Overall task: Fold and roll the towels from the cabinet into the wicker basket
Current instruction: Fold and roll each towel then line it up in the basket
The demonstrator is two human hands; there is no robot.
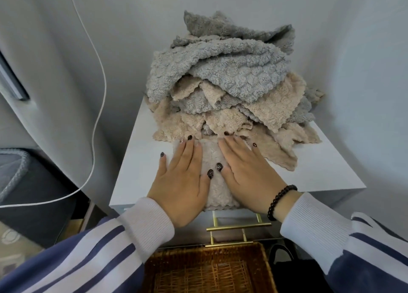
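A narrow folded beige towel [213, 160] lies lengthwise on the white cabinet top [320, 167], its near end at the front edge. My left hand [183, 178] lies flat on its left side with straight fingers. My right hand [249, 173], with a dark bead bracelet at the wrist, presses flat on its right side. Behind the towel rises a loose pile of grey and beige towels [225, 78]. The wicker basket [209, 270] stands on the floor below the cabinet front, with nothing visible inside it.
Gold drawer handles [238, 225] stick out from the cabinet front above the basket. A white cable [97, 125] hangs along the grey wall at left. A dark bag [293, 268] sits right of the basket; a dark seat with grey fabric [15, 173] is at far left.
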